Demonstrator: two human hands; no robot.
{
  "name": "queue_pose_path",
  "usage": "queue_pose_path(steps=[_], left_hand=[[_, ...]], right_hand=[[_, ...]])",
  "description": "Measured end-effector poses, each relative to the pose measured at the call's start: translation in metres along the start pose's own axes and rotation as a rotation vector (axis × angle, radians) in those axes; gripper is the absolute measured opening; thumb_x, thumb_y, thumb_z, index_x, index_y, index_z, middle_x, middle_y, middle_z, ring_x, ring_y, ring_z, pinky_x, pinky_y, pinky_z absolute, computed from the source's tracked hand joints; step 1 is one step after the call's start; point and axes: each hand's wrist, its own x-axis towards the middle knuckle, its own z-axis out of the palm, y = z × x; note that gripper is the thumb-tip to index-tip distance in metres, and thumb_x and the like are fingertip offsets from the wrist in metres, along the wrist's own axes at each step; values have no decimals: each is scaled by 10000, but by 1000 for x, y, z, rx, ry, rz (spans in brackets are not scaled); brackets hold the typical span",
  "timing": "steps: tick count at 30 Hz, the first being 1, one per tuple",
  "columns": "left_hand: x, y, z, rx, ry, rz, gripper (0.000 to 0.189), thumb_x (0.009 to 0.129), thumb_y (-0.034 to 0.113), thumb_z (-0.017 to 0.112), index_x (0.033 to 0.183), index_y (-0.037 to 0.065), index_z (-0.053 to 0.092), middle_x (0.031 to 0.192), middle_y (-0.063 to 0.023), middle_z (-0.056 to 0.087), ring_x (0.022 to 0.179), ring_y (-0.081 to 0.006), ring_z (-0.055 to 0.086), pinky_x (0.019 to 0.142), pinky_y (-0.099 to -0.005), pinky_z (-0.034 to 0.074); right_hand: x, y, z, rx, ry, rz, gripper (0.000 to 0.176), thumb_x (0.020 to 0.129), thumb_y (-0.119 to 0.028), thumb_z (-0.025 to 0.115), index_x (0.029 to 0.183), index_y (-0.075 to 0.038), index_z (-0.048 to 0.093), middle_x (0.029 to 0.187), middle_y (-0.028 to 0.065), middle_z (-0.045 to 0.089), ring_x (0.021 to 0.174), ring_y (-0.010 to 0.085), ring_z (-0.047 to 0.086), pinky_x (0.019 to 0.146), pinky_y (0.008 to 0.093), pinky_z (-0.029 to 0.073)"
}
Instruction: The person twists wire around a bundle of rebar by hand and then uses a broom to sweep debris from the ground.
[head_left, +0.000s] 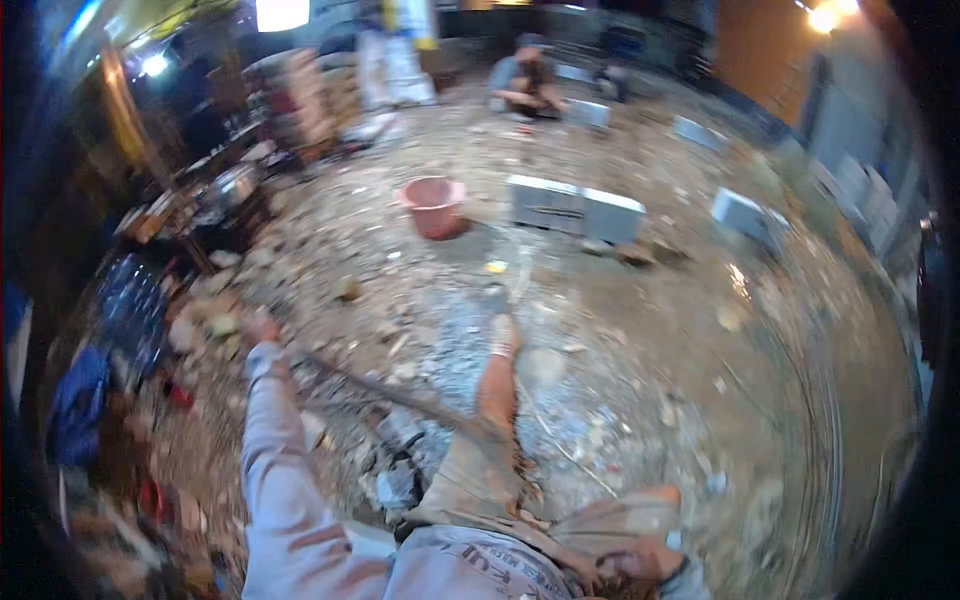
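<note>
My left arm reaches forward and left over the rubble. At its end my left hand [262,326] is blurred, its fingers closed around the far end of a long dark rod [390,393]. That rod slants back toward my lap, over my outstretched leg [497,385]. Down at the lower right, my right hand [638,562] lies close to my bent other leg [620,512]. Its fingers are smeared, and I cannot tell whether they hold anything. Broken stones and pale rubble [400,345] lie around my left hand and foot.
A pink bucket [434,207] stands ahead on the debris. Grey-white blocks [575,208] sit right of it, with another block [740,214] farther right. A person [530,80] crouches at the back. Stacked sacks [310,95] and dark plastic [130,308] line the left side.
</note>
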Motion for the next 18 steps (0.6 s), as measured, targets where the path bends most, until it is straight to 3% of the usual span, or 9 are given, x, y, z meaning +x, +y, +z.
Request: queue_pose_path(steps=[1,2,4,6,10,12,14,15,18], left_hand=[[13,-27,10,-23,117,147,431,839,295,465,1104,-37,532,1250,-226,466,1195,-333,399,1039,-398,276],[-1,-1,-20,5,33,-77,414,820,300,483,1052,-35,558,1253,-240,458,1199,-333,399,1021,-410,291],[-27,46,-90,56,68,-68,397,820,292,489,1030,-33,574,1185,-254,498,1154,-341,431,992,-410,321],[-34,73,-126,-3,-156,-191,375,817,275,491,998,-39,587,1159,-263,510,1119,-351,464,955,-425,363],[-26,35,-118,-65,-49,-406,345,806,251,513,944,-53,599,1059,-265,555,1011,-384,522,892,-447,406],[-23,15,-111,148,228,-129,321,798,240,529,896,-55,609,991,-270,575,927,-405,554,852,-450,425],[-26,15,-122,105,180,-266,297,795,234,539,889,-36,618,957,-260,588,926,-400,554,851,-449,423],[-26,9,-122,83,169,-253,286,794,232,538,896,-21,622,979,-252,586,957,-394,541,856,-447,419],[-21,-3,-110,-81,64,-293,256,780,224,555,896,9,629,990,-233,591,976,-392,529,849,-452,417]], right_hand=[[-8,-19,-7,111,-100,3,317,788,-178,546,1096,-107,539,801,79,614,748,224,591,643,363,470],[-15,-34,-14,198,-171,14,291,797,-181,549,1076,-98,544,791,75,611,742,216,589,640,360,470],[-29,-48,-24,330,-172,34,244,815,-188,554,1034,-82,554,773,68,605,731,199,586,635,353,470],[-42,-46,-30,484,-2,41,206,833,-194,559,993,-65,564,755,60,599,719,182,582,630,347,471],[-31,-39,-33,779,514,130,181,869,-207,570,911,-31,584,718,45,588,697,148,574,620,334,471],[-2,-40,-33,290,669,-49,171,867,-197,566,917,-35,580,695,41,578,655,158,559,599,341,473],[24,-35,-29,-688,948,-355,152,865,-179,558,930,-42,571,649,33,558,572,179,529,556,356,476],[31,-25,-21,-686,947,-350,152,865,-179,558,930,-42,571,649,33,558,572,179,529,556,356,476],[33,32,14,-830,248,168,156,853,-159,537,888,-17,592,814,91,604,692,237,534,676,375,450]])
